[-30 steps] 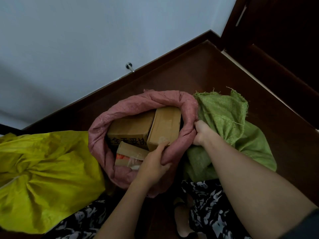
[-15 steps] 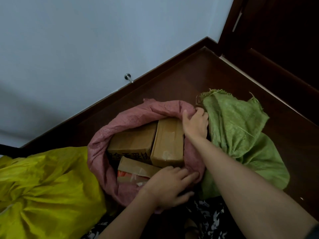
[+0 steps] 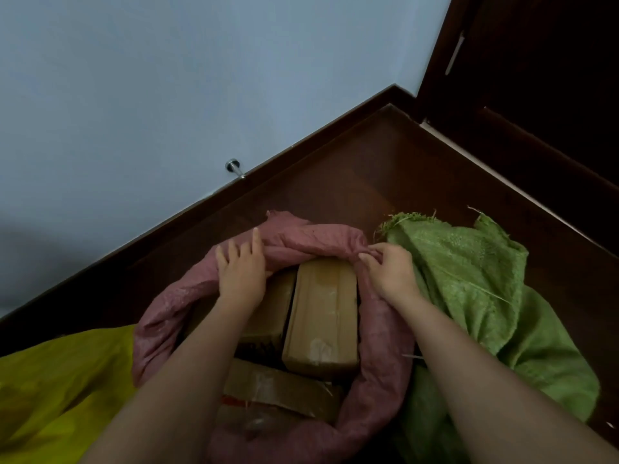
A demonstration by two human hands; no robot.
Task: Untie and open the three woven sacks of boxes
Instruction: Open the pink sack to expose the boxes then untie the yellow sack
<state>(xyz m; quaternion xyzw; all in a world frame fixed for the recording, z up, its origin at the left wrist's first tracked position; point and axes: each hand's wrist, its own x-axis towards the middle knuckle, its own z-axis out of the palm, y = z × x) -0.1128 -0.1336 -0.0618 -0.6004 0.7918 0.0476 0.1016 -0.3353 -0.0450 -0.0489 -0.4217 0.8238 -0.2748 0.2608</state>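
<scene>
Sack, pink point(image 3: 378, 346) | L hand point(image 3: 239, 276) flat on far rim | R hand point(image 3: 390, 272) pinches rim

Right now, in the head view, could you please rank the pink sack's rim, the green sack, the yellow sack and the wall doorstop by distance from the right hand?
1. Pink sack rim: pinched by right hand.
2. Green sack: just right.
3. Doorstop: up-left, on wall.
4. Yellow sack: far left.

Head view, sole camera: worn at the person's head, wide-angle, facing forward and steeply down into a room corner. Close range; both bare forearms enter from the bottom edge. Frame centre: open pink woven sack point(image 3: 378, 333). Upper field: pale blue wall point(image 3: 167, 95), dark wooden floor point(image 3: 385, 169).
</scene>
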